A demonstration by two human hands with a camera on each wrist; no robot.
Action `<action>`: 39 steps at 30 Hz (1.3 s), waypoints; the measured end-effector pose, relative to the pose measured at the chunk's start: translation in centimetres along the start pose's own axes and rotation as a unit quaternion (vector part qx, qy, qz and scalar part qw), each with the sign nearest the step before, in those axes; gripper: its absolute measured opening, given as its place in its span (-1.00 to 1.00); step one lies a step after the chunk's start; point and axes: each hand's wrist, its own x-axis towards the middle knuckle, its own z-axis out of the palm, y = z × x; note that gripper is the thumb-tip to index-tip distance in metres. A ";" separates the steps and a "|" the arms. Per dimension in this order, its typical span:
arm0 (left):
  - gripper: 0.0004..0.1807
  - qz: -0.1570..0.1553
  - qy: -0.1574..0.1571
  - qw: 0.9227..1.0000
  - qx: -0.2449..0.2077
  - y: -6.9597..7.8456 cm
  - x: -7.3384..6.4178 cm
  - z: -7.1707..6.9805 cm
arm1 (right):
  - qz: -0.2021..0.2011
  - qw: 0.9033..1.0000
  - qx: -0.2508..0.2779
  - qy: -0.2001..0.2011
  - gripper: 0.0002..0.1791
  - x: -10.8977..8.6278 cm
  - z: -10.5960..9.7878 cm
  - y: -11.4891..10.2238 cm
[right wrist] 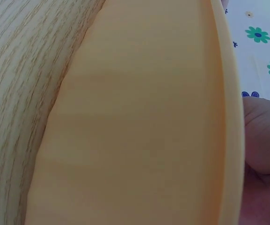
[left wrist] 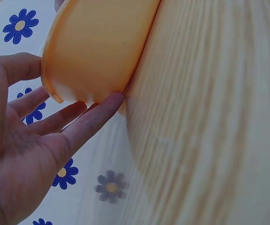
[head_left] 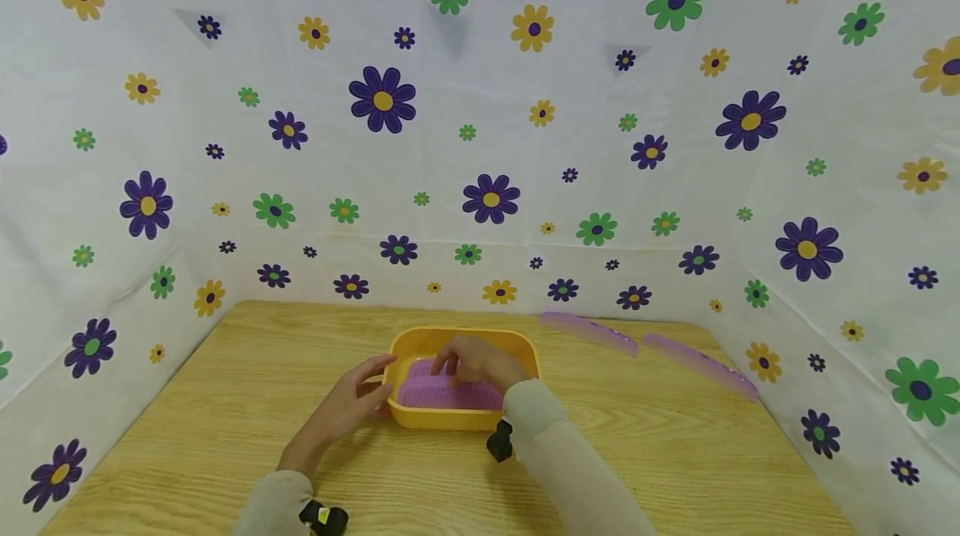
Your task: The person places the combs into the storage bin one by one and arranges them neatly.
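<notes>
A yellow plastic tub (head_left: 450, 419) stands on the wooden table. Purple combs (head_left: 442, 396) lie inside it, teeth toward the near side; overlap hides how many. My left hand (head_left: 348, 403) rests at the tub's left end. In the left wrist view, the left thumb (left wrist: 22, 67) touches the rim and the other fingers lie fairly straight along the outer wall. My right hand (head_left: 472, 359) reaches into the tub with bent fingers pointing down at a comb. Whether they pinch it cannot be seen; in the right wrist view the tub wall (right wrist: 139, 117) hides the fingertips.
Two more purple combs lie on the table to the right of the tub: one toward the back (head_left: 588, 330), the other near the right edge (head_left: 701, 365). White sheeting with flower prints (head_left: 491, 165) encloses the table's back and sides.
</notes>
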 end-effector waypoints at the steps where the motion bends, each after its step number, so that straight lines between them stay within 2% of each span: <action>1: -0.41 0.001 -0.001 1.000 0.000 0.0 0.0 0.0 | 0.000 1.000 0.000 0.000 -0.70 0.0 0.0 0.0; 10: -0.42 0.016 -0.009 1.000 -0.003 0.0 0.1 0.0 | -0.037 0.999 -0.003 0.005 -0.69 0.1 0.2 0.4; 15: -0.42 0.019 -0.010 1.000 -0.002 -0.2 0.1 -0.1 | -0.019 1.000 -0.002 0.006 -0.70 0.0 0.2 0.3; 39: -0.42 0.021 -0.011 1.000 -0.001 -0.1 0.0 -0.1 | -0.019 1.000 -0.004 0.004 -0.72 0.1 0.3 0.4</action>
